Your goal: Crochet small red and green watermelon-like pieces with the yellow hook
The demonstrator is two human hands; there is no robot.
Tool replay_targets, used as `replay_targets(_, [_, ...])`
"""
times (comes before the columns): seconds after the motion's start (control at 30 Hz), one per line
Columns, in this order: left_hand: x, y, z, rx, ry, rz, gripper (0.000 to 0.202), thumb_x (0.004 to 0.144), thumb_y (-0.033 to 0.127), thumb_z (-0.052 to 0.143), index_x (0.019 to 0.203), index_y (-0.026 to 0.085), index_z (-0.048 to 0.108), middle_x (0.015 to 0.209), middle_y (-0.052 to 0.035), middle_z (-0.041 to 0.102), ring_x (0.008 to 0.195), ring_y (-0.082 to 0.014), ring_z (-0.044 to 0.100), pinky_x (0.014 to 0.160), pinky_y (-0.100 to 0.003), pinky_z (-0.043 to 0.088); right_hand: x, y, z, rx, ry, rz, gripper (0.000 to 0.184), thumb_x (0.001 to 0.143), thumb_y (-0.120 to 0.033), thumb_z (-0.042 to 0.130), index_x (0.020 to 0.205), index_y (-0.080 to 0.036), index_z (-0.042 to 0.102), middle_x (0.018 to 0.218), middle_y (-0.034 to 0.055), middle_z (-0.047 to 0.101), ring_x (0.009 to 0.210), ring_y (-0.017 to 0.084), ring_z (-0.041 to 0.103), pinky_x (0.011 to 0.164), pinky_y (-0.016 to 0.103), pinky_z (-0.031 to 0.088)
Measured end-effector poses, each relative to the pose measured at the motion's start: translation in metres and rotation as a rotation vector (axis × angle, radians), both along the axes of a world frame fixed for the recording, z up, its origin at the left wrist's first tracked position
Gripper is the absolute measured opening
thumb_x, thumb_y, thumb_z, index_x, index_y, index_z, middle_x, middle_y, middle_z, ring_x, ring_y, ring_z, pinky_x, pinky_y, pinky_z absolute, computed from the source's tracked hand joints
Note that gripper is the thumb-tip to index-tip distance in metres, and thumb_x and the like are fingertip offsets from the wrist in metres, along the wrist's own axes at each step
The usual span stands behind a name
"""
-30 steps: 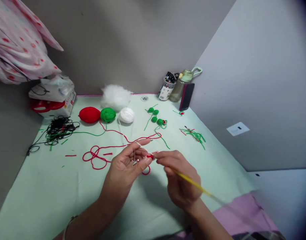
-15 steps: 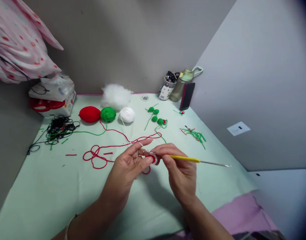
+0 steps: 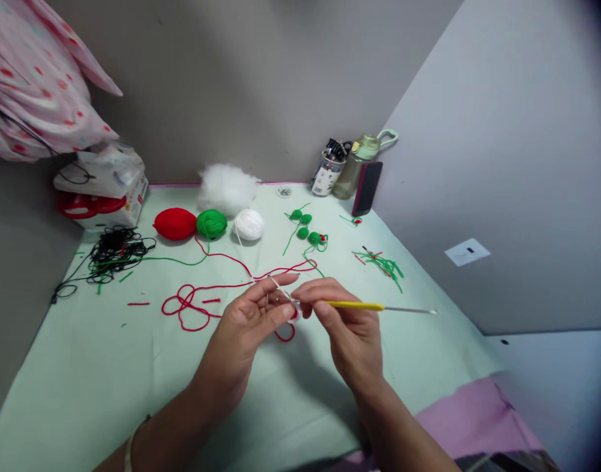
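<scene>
Between thumb and fingers, my left hand [image 3: 248,328] pinches a small red-and-white crochet piece [image 3: 294,312]. White yarn [image 3: 279,286] runs over its raised index finger. My right hand [image 3: 349,331] grips a crochet hook with a yellow handle [image 3: 356,305]; its far metal end points right, and its working tip meets the piece, partly hidden by fingers. Beyond my hands lie a red yarn ball [image 3: 175,224], a green yarn ball [image 3: 212,224] and a white yarn ball [image 3: 249,225]. Loose red yarn [image 3: 186,298] loops over the table left of my hands.
White stuffing [image 3: 227,189] sits at the back. Small green crocheted balls [image 3: 303,233], green yarn scraps [image 3: 386,265] and tangled black yarn [image 3: 116,252] lie on the cloth. A pen cup [image 3: 326,176], a bottle [image 3: 348,177] and a phone [image 3: 368,189] stand at back right.
My right hand and the hook have shifted slightly left, toward my left hand. The hook lies more level, and the piece has turned a little between my fingers.
</scene>
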State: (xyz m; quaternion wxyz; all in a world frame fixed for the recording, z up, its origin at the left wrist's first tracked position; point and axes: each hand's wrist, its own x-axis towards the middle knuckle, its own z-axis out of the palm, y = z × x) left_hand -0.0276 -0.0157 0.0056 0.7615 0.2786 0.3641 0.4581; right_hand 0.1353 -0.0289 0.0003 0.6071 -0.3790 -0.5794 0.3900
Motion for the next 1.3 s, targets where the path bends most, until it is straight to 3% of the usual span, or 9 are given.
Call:
replay_targets(0.23, [-0.001, -0.001, 0.003, 0.0, 0.028, -0.029, 0.046, 0.086, 0.027, 0.084, 0.131, 0.027, 0.075, 0.085, 0.0012, 0.069, 0.083, -0.0143, 0.059, 0.083, -0.027, 0.044, 0.001, -0.002, -0.003, -0.027, 0.002, -0.023, 0.015, 0.102, -0.031, 0.069, 0.103, -0.03, 0.083, 0.089, 0.0034, 0.073, 0.08, 0.018, 0.064, 0.07, 0.032, 0.053])
replay_targets(0.33, [-0.004, 0.0, 0.009, -0.084, -0.023, -0.064, 0.051, 0.083, 0.025, 0.084, 0.133, 0.024, 0.074, 0.08, 0.0028, 0.065, 0.062, -0.0076, 0.042, 0.069, -0.023, 0.039, 0.004, 0.0, -0.003, -0.066, 0.12, -0.017, 0.015, 0.102, -0.031, 0.068, 0.1, -0.027, 0.082, 0.089, 0.003, 0.072, 0.074, 0.016, 0.064, 0.067, 0.03, 0.054])
replay_targets(0.47, [-0.007, 0.002, 0.014, -0.131, -0.136, -0.14, 0.039, 0.08, 0.023, 0.085, 0.118, 0.019, 0.082, 0.068, 0.0066, 0.056, 0.051, -0.0028, 0.026, 0.066, -0.022, 0.039, 0.009, 0.005, 0.0, -0.179, 0.283, 0.009, 0.019, 0.1, -0.033, 0.069, 0.087, -0.021, 0.077, 0.08, 0.0017, 0.066, 0.062, 0.012, 0.06, 0.056, 0.026, 0.052])
replay_targets(0.57, [-0.006, 0.0, 0.011, -0.075, -0.095, -0.107, 0.038, 0.08, 0.025, 0.086, 0.117, 0.022, 0.083, 0.076, 0.0031, 0.063, 0.055, -0.0045, 0.039, 0.066, -0.023, 0.041, 0.008, 0.005, 0.0, -0.202, 0.28, 0.063, 0.021, 0.1, -0.037, 0.068, 0.087, -0.022, 0.076, 0.078, 0.0014, 0.066, 0.06, 0.013, 0.059, 0.054, 0.026, 0.051])
replay_targets(0.7, [-0.001, -0.003, 0.006, 0.044, 0.047, -0.066, 0.042, 0.079, 0.026, 0.089, 0.12, 0.027, 0.081, 0.085, -0.0006, 0.069, 0.078, -0.0145, 0.061, 0.076, -0.027, 0.047, 0.004, 0.0, -0.004, -0.079, 0.101, 0.057, 0.014, 0.1, -0.032, 0.07, 0.098, -0.025, 0.081, 0.091, 0.0045, 0.075, 0.084, 0.018, 0.069, 0.072, 0.03, 0.057])
replay_targets(0.87, [-0.002, -0.003, 0.008, 0.064, 0.096, -0.049, 0.038, 0.083, 0.031, 0.087, 0.12, 0.026, 0.081, 0.085, 0.0016, 0.07, 0.056, -0.0061, 0.047, 0.064, -0.025, 0.044, 0.004, 0.001, 0.0, -0.134, 0.197, 0.052, 0.014, 0.101, -0.031, 0.069, 0.096, -0.023, 0.079, 0.087, 0.0035, 0.076, 0.069, 0.014, 0.068, 0.065, 0.028, 0.058])
replay_targets(1.0, [-0.004, -0.003, 0.013, 0.076, 0.086, -0.037, 0.033, 0.084, 0.029, 0.085, 0.117, 0.024, 0.081, 0.077, 0.0026, 0.066, 0.058, -0.008, 0.051, 0.067, -0.026, 0.046, 0.005, -0.001, 0.007, -0.147, 0.211, 0.069, 0.021, 0.104, -0.034, 0.062, 0.093, -0.02, 0.074, 0.085, 0.0049, 0.077, 0.065, 0.015, 0.07, 0.063, 0.03, 0.061])
replay_targets(1.1, [-0.004, -0.003, 0.013, 0.097, 0.121, -0.019, 0.034, 0.083, 0.028, 0.085, 0.117, 0.024, 0.081, 0.079, 0.0021, 0.066, 0.061, -0.0094, 0.052, 0.066, -0.026, 0.046, 0.007, -0.007, 0.009, -0.039, 0.043, -0.004, 0.02, 0.108, -0.028, 0.054, 0.101, -0.021, 0.072, 0.093, 0.0058, 0.078, 0.071, 0.017, 0.073, 0.066, 0.032, 0.062])
replay_targets(1.3, [0.001, -0.003, 0.01, 0.066, 0.125, 0.045, 0.045, 0.078, 0.028, 0.09, 0.121, 0.024, 0.079, 0.084, 0.0018, 0.064, 0.069, -0.0106, 0.055, 0.066, -0.023, 0.047, 0.007, -0.017, 0.001, 0.436, -0.66, -0.134, 0.032, 0.102, -0.012, 0.057, 0.126, -0.026, 0.072, 0.106, 0.0092, 0.08, 0.096, 0.024, 0.077, 0.081, 0.038, 0.065])
